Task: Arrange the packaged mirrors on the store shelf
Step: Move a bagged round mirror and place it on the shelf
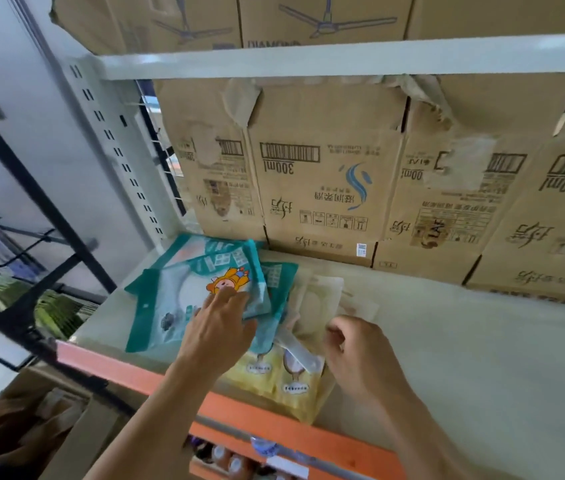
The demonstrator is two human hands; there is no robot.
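Several teal packaged mirrors [184, 299] lie overlapped at the left end of the pale store shelf [464, 341]; the top one shows an orange cartoon figure. Cream packages [322, 299] lie to their right, and yellow packages [288, 382] sit at the front edge. My left hand [218, 327] rests with straight fingers on the top teal package. My right hand [357, 351] is curled, pinching the near edge of a cream package. A clear mirror handle [300, 351] shows between the hands.
Brown cardboard boxes [326, 181] printed "300ml" line the back of the shelf. An orange beam [239, 414] runs along the front edge. Above is a white shelf beam [343, 57] with more boxes. A black rack [31, 216] stands to the left.
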